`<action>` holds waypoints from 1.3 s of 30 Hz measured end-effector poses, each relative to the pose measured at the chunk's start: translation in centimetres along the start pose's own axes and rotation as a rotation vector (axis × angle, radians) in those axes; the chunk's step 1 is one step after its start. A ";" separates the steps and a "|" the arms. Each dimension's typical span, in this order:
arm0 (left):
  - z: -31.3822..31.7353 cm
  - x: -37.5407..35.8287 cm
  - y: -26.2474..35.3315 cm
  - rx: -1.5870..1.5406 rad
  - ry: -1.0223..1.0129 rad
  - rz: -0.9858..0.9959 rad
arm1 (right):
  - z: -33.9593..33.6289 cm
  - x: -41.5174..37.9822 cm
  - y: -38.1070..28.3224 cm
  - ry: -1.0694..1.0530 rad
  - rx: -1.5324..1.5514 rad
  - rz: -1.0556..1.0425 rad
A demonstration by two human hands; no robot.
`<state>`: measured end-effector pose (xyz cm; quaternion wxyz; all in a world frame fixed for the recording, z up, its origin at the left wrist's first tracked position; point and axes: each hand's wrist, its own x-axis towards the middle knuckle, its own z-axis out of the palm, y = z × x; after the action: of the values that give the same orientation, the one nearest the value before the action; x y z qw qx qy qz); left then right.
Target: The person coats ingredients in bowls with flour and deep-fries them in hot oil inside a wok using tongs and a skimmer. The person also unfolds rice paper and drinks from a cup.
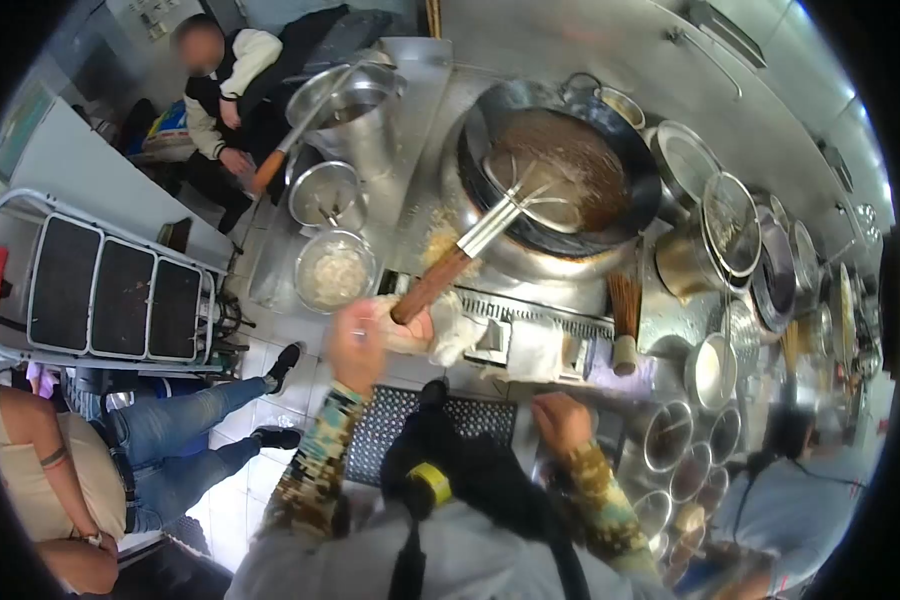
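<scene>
My left hand (357, 345), smeared by motion, is beside the lower end of a wooden handle (435, 285). The handle belongs to a wire skimmer (540, 195), whose metal head lies in a large black wok (475, 140) of brown liquid. A crumpled pale cloth (455, 338) lies at the stove's front edge, close to the handle's end. Whether my left fingers grip anything is hard to see. My right hand (562, 422) is loosely curled low by the counter's front edge, with nothing visible in it. A bamboo brush (625, 325) stands nearby.
Left of the wok are a bowl of pale food (335, 270) and a tall steel pot (360, 140). Strainers and a deep pot (685, 265) crowd the right. A folding step stool (120, 280) stands left; one person sits behind, others are at both sides.
</scene>
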<state>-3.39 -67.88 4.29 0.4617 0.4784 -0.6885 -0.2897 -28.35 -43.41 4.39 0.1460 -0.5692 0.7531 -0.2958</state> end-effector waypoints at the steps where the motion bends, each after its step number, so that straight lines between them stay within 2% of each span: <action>1: -2.1 2.5 -4.5 0.031 0.083 -0.160 | -0.8 1.0 -1.5 -0.004 0.048 -0.003; 3: -5.0 6.0 -11.6 0.048 0.181 -0.105 | -2.4 5.3 -4.9 -0.007 0.081 -0.124; 4: -5.2 7.1 -12.4 0.129 0.188 -0.055 | -2.9 7.8 -6.9 -0.011 0.096 -0.182; 5: -5.5 8.1 -13.1 0.212 0.191 -0.008 | -2.9 10.1 -9.4 -0.025 0.169 -0.138; 6: -5.6 9.4 -13.5 0.291 0.197 0.040 | -2.7 12.9 -11.7 -0.013 0.234 -0.209; 8: -5.6 11.3 -12.5 0.408 0.208 0.068 | -0.8 18.8 -15.9 -0.038 0.152 -0.387; 9: -5.9 11.5 -12.3 0.474 0.209 0.073 | 1.0 22.0 -17.2 -0.199 0.093 -0.326; 10: -6.0 11.6 -13.7 0.533 0.226 0.041 | 3.0 25.0 -19.2 -0.183 0.110 -0.365; 12: -6.2 10.5 -16.5 0.418 0.244 -0.128 | 9.6 30.9 -20.8 -0.070 -0.068 -0.306; 13: -5.8 9.6 -18.0 0.352 0.241 -0.201 | 15.3 34.9 -19.6 -0.209 -0.190 -0.324; 14: -6.3 9.0 -20.6 0.280 0.111 -0.119 | 17.0 37.5 -20.9 -0.336 -0.321 -0.324; 16: -4.6 7.0 -23.3 -0.118 0.097 -0.322 | 17.9 38.0 -24.1 -0.291 -0.355 -0.104; 17: -3.8 6.1 -21.2 -0.428 0.201 -0.624 | 21.0 39.2 -23.1 -0.267 -0.353 -0.107; 18: -3.1 5.5 -21.3 -0.549 0.232 -0.632 | 23.8 40.5 -21.7 -0.247 -0.354 -0.114; 20: -2.2 4.3 -22.2 -0.698 0.291 -0.638 | 24.9 40.9 -21.4 -0.225 -0.341 -0.134; 21: -1.7 3.9 -22.3 -0.726 0.317 -0.627 | 26.1 41.9 -20.5 -0.325 -0.384 -0.216; 22: -1.7 3.6 -23.6 -0.644 0.257 -0.558 | 27.0 42.9 -19.4 -0.423 -0.423 -0.294; 23: -1.6 3.2 -24.8 -0.563 0.204 -0.486 | 27.0 42.9 -19.6 -0.377 -0.407 -0.313; 24: -1.8 3.0 -28.3 -0.376 0.066 -0.349 | 25.9 42.5 -19.5 -0.329 -0.393 -0.324; 26: -1.4 3.1 -31.8 -0.408 -0.006 -0.369 | 18.2 38.6 -23.8 -0.256 -0.384 -0.340; 27: -1.8 3.2 -32.3 -0.470 -0.011 -0.446 | 15.3 36.9 -24.6 -0.225 -0.380 -0.343; 28: -2.3 3.4 -32.7 -0.530 -0.013 -0.524 | 16.0 36.0 -23.2 -0.067 -0.461 -0.344; 30: -3.5 4.3 -30.0 -0.587 -0.029 -0.563 | 15.9 34.8 -19.9 -0.181 -0.425 -0.147; 31: -5.0 5.0 -25.0 -0.709 0.013 -0.642 | 16.4 34.6 -18.1 -0.241 -0.390 -0.060; 32: -6.7 5.4 -20.2 -0.819 0.073 -0.727 | 18.6 35.8 -15.3 -0.281 -0.509 -0.110; 34: -8.0 6.4 -11.1 -0.791 0.090 -0.666 | 16.1 34.8 -13.2 -0.270 -0.525 -0.159; 35: -8.2 6.2 -11.4 -0.890 0.116 -0.657 | 12.7 33.5 -14.0 -0.242 -0.496 -0.202; 37: -9.0 6.3 -11.8 -0.651 0.111 -0.626 | 4.6 30.9 -15.3 -0.148 -0.418 -0.317; 38: -9.3 7.1 -8.5 -0.630 0.066 -0.541 | 0.8 29.6 -16.1 -0.095 -0.381 -0.385; 39: -8.9 7.5 -6.9 -0.769 0.099 -0.514 | -1.9 28.2 -16.7 -0.061 -0.360 -0.455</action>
<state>6.62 -77.01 4.76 0.5511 0.4410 -0.3672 -0.6059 -25.29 -72.45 19.38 -0.0047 -0.7488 0.6417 -0.1654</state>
